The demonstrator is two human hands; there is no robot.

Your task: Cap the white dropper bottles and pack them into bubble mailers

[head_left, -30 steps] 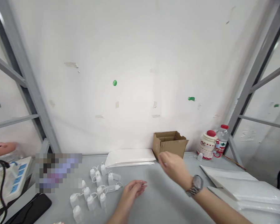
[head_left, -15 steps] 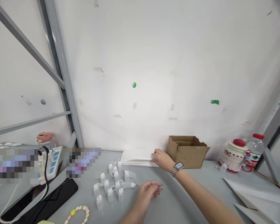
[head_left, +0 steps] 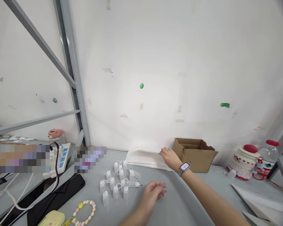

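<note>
My right hand (head_left: 169, 157), with a watch on its wrist, pinches the right end of the top white envelope (head_left: 141, 156) in a flat stack against the wall. That envelope's upper layer is lifted a little. Nearer to me, my left hand (head_left: 154, 193) hovers over the grey tabletop, fingers loosely bent and nothing visible in it. To its left is a group of small white squeeze bottles (head_left: 115, 191) with tethered caps. Most stand upright, and a few, such as one bottle (head_left: 134, 184) near the left hand, lie on their sides.
An open cardboard box (head_left: 198, 160) stands behind my right forearm. Farther right are a decorated jar (head_left: 242, 164), a red-capped bottle (head_left: 269, 157) and white flat sheets (head_left: 261, 201). On the left lie a black phone (head_left: 58, 197), a bead bracelet (head_left: 93, 213) and a power strip (head_left: 63, 157).
My right hand has lifted the top envelope's edge slightly. My left hand has hardly moved over the table. The view has shifted a little to the left.
</note>
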